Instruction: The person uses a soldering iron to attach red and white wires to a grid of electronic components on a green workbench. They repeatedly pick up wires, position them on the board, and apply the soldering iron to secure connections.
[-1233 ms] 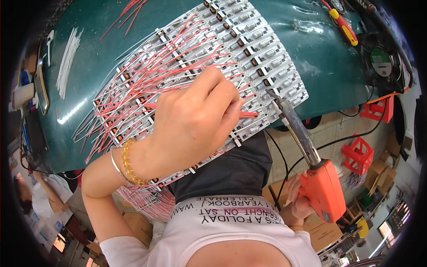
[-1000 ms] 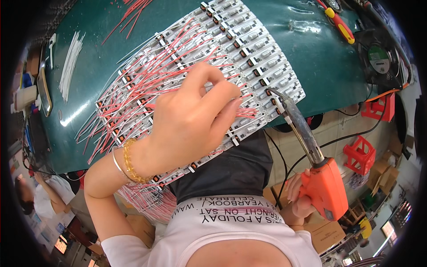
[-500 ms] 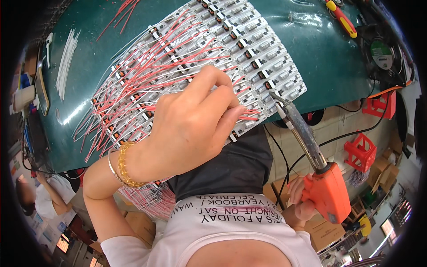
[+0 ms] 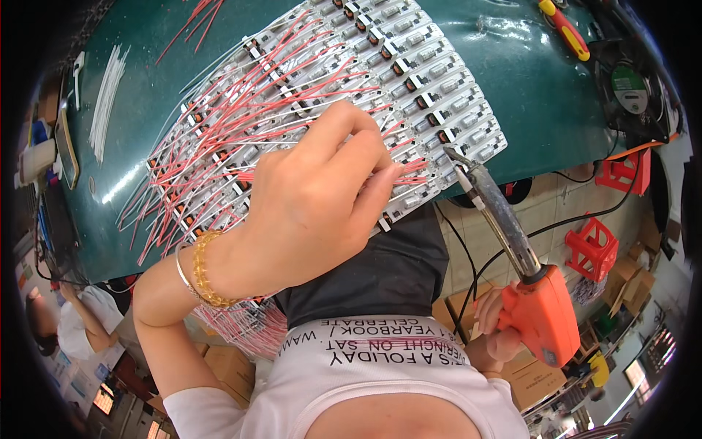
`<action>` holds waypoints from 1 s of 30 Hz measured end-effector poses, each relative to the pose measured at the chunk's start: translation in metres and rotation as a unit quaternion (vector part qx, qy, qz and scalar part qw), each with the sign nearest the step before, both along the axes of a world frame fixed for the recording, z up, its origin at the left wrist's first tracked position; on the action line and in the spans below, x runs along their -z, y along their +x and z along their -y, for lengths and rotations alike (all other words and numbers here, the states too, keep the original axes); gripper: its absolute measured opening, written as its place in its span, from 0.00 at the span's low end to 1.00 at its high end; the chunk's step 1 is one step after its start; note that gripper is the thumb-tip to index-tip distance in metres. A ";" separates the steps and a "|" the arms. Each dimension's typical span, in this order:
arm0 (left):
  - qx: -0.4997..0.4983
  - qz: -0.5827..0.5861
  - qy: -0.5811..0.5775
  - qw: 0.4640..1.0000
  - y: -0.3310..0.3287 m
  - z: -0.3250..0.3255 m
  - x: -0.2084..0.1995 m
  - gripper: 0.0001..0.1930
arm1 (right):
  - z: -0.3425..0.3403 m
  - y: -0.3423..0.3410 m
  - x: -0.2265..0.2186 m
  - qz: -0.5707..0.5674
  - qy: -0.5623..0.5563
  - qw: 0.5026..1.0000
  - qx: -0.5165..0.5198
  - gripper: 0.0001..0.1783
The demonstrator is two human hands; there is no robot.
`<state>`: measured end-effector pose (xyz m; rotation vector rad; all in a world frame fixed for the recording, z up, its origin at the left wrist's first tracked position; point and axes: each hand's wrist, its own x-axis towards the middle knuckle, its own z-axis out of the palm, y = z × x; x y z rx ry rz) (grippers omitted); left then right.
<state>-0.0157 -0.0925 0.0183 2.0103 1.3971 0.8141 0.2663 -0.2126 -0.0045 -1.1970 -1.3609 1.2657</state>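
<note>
A large panel of small white circuit boards (image 4: 474,110) lies on the green table, its near edge at my lap. Red and white wires (image 4: 241,121) fan across its left half. My left hand (image 4: 311,201) rests over the panel's near part, thumb and forefinger pinched together around red wires (image 4: 417,170) whose ends stick out to the right. At the right, my right hand (image 4: 496,325) grips an orange soldering gun (image 4: 545,314). Its metal tip points up and left, above the boards at the panel's right edge. Whether the tip touches a board I cannot tell.
On the green table (image 4: 541,121) are loose white wires (image 4: 110,102), a red-and-yellow screwdriver (image 4: 564,31) and a black fan (image 4: 629,88). A black cable (image 4: 563,227) hangs at the right near red stools (image 4: 591,250). Another person (image 4: 84,318) sits at lower left.
My left hand has shifted slightly upward with its fingers still pinched. The soldering gun has moved a little to the right, its tip staying near the panel's right edge.
</note>
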 end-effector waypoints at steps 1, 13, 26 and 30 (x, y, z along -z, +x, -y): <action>0.001 -0.001 0.004 1.000 0.001 -0.001 0.001 0.06 | 0.000 0.003 0.000 0.003 0.003 1.000 -0.012 0.46; -0.009 -0.039 0.039 0.998 0.004 0.001 0.005 0.07 | 0.003 -0.002 -0.011 0.266 -0.032 0.962 0.049 0.34; -0.007 -0.034 0.047 0.998 0.006 0.000 0.005 0.07 | -0.003 -0.004 -0.006 0.015 0.014 1.000 0.005 0.45; -0.009 -0.037 0.052 0.998 0.006 0.000 0.006 0.06 | 0.001 -0.007 -0.008 0.012 0.002 0.999 0.036 0.44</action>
